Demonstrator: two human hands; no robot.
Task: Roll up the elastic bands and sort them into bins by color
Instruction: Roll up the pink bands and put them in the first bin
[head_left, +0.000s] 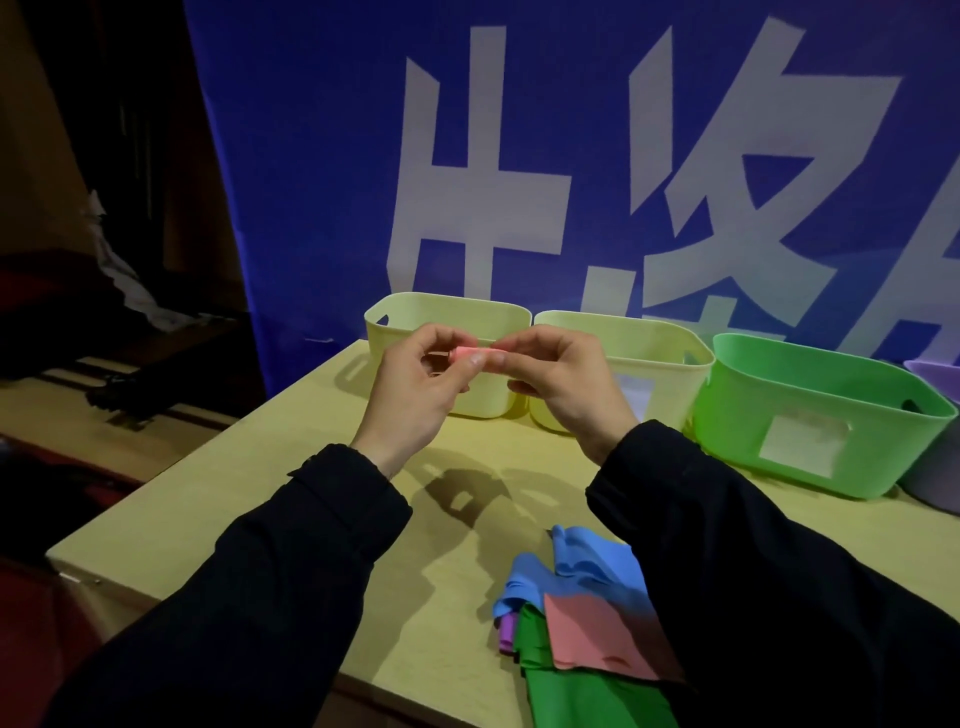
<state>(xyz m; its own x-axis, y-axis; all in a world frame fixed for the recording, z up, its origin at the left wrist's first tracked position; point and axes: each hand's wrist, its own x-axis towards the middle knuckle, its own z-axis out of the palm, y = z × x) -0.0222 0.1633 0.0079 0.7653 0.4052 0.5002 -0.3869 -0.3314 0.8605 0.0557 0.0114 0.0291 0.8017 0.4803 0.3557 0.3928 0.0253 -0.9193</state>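
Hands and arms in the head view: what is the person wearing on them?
Both arms are covered by long dark sleeves, near black, with plain cuffs ending at the wrists. The left hand and right hand are bare: no gloves, rings or watch show. No markings are visible on the sleeves.

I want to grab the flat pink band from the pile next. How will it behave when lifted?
The pink band lies as a thin flat sheet, so it will probably droop limply and weigh little. It rests on top of the green band, so it should lift free without dragging others. The blue band beside it is wrinkled, which suggests this material folds easily.
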